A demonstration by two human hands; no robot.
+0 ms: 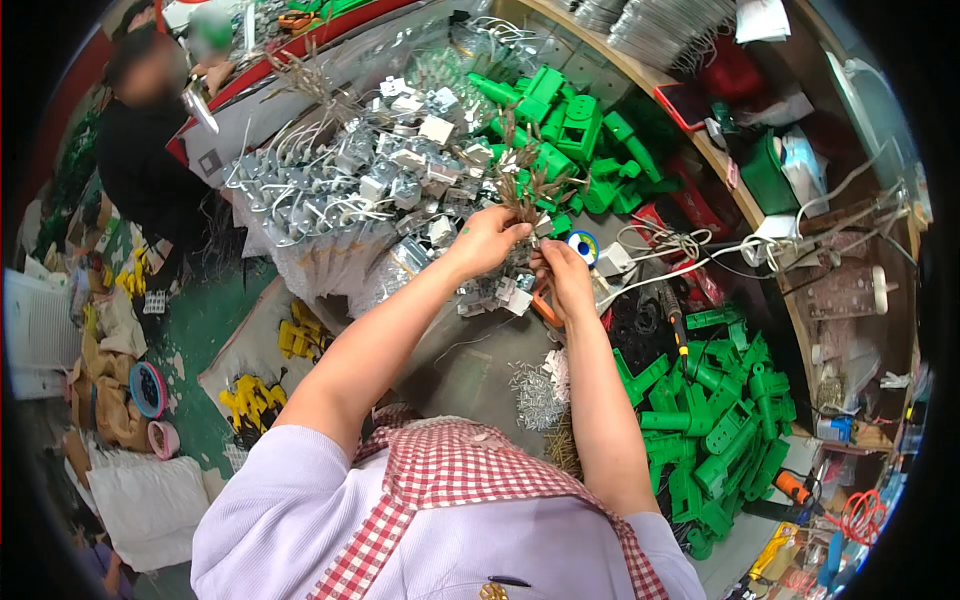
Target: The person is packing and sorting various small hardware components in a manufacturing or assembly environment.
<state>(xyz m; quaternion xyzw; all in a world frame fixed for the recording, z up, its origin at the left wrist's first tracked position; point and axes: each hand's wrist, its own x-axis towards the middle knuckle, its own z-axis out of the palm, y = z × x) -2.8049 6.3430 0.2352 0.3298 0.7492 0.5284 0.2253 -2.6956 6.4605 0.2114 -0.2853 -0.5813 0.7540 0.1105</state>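
Heap of grey-and-white parts (400, 165) spreads over the left and far part of the tabletop (460, 375), clear plastic (300, 255) under its near side, probably to keep the loose pieces together. Green shells lie in two piles: the far shells (580, 130) toward the far edge, the near shells (715, 430) toward the right edge, presumably split so that both stay within arm's reach. Screws (538, 400) sit toward the near edge, close to the body, perhaps because small items are easier to pick from there. Spool (582, 243) stands just beside the right hand (567, 280); black-and-yellow tool (678, 330) lies farther right, handle toward the near edge, which looks handy for that hand. Brown leads (520, 175) fan upward from the right side of the parts heap, just beyond the fingertips, toward the middle of the tabletop. Left hand (485, 245): palm down, fingers and thumb drawn nearly together at the base of the leads. Right hand: fingers curled, thumb close against them, tips just beside the left's. Both seem set for fine work on something small; cannot tell what, if anything, either one grips, since fingers and clutter hide it.
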